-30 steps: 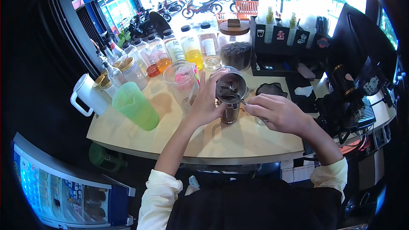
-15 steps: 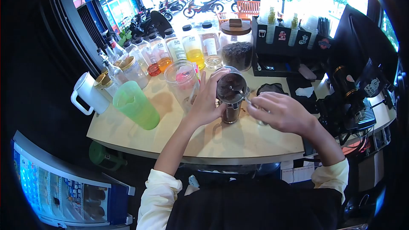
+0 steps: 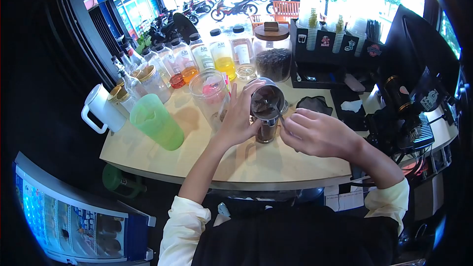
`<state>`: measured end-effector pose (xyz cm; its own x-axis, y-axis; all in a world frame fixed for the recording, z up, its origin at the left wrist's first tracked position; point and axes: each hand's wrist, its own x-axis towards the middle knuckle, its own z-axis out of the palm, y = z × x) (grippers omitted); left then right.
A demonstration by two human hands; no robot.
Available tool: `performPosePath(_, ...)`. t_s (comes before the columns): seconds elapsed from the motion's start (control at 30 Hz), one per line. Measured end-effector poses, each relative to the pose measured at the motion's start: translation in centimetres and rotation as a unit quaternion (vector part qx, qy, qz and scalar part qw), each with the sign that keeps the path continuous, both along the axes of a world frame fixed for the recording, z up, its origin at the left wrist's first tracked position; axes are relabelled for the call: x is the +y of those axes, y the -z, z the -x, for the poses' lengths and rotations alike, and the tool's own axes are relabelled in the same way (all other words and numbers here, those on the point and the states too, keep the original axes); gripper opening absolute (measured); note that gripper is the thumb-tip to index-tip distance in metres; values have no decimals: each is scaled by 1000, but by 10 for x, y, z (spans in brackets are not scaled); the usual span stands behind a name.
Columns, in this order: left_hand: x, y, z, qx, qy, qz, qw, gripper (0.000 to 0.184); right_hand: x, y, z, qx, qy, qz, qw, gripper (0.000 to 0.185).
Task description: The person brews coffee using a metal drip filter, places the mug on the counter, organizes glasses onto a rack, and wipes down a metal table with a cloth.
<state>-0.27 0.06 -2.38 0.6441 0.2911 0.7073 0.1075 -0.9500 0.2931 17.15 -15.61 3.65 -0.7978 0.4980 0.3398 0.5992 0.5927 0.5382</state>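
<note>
My left hand [image 3: 237, 119] is wrapped round the left side of a tilted metal cup [image 3: 281, 99] whose mouth faces me. Dark brown residue shows inside it. In my right hand [image 3: 320, 133] is a thin metal spoon [image 3: 281, 117], its far end reaching into the cup's mouth. Directly below the cup stands a clear jar [image 3: 266, 134] with dark brown contents; the cup hides its upper part, and I cannot tell whether the two touch. A clear plastic container [image 3: 207, 91] with something pink inside stands just left of my left hand.
A green pitcher [image 3: 157, 122] and a white jug [image 3: 102, 111] stand on the left of the wooden counter [image 3: 221, 170]. Syrup bottles [image 3: 224, 54] line the back beside a large lidded jar of dark beans [image 3: 273, 61]. A black cup organizer [image 3: 335, 44] and coffee equipment [image 3: 404, 108] stand right.
My right hand has shifted slightly left and down, its grip turned, and the spoon now shows more clearly inside the cup. My left hand and the cup have hardly moved.
</note>
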Motion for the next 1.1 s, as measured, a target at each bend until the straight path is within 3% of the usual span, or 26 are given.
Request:
performPosePath(0.17, 1, 2, 1, 10, 9, 22, 1000, 80, 0, -3, 2, 7, -5, 55, 998, 21)
performPosePath(0.27, 1, 2, 3, -11, 17, 43, 999, 80, 1, -5, -4, 80, 1, 40, 996, 23)
performPosePath(0.33, 3, 2, 3, 0, 17, 26, 1000, 79, -1, -3, -4, 87, 5, 108, 990, 36)
performPosePath(0.37, 3, 2, 3, -1, 18, 25, 1000, 79, 1, -2, -4, 119, -16, 81, 989, 27)
performPosePath(0.67, 1, 1, 1, 0, 26, 35, 999, 81, -5, -3, -7, 240, 12, 86, 967, 32)
performPosePath(0.9, 2, 3, 1, -11, 23, 19, 1000, 80, -6, -5, -8, 218, 22, 111, 969, 32)
performPosePath(1.0, 5, 3, 2, -25, 16, 12, 999, 79, -13, -9, -5, 267, -3, 83, 960, 34)
performPosePath(1.1, 6, 2, 3, -22, 33, 29, 999, 80, -10, -3, -1, 207, 13, 116, 971, 35)
